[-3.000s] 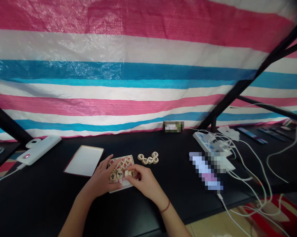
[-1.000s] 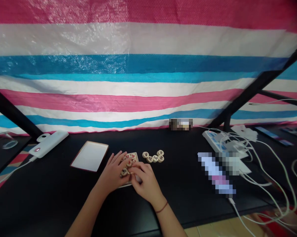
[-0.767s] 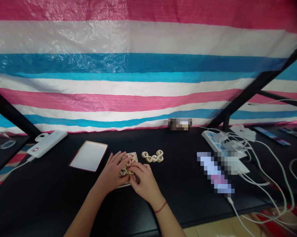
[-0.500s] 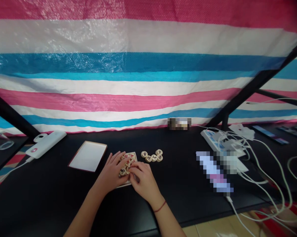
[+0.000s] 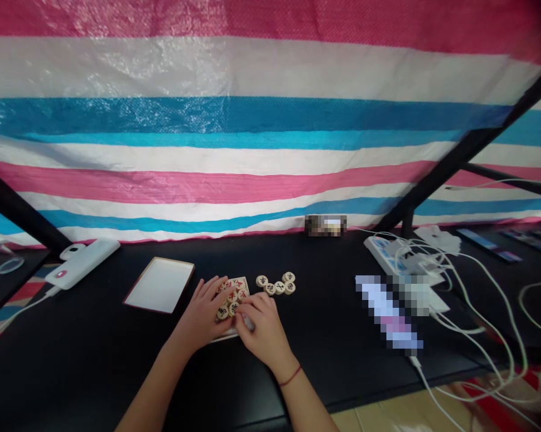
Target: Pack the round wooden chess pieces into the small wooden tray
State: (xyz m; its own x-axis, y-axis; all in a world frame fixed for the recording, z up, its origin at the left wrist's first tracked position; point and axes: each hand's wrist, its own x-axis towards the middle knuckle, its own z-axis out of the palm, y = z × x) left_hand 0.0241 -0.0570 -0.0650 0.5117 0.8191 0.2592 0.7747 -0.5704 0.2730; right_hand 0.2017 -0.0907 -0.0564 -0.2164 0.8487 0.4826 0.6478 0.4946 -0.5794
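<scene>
Watching the left hand [image 5: 203,313] and right hand [image 5: 262,321] over a shallow box [image 5: 227,336] of round pieces [image 5: 232,295].
From my end, the left fingers spread across the box's left side; the right fingertips bunch at a black-marked piece [image 5: 233,308] inside it, though I cannot tell whether they pinch it. Five loose pieces [image 5: 280,288] lie on the surface [image 5: 94,360] just beyond the right hand; a white-lined tray [image 5: 160,285] sits left of the left hand.

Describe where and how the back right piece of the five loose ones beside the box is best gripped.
Probably pinch its rim at left and right, coming from above: this piece is a thick disc lying flat, those edges look open, and a neighbouring piece crowds its near side.
</scene>
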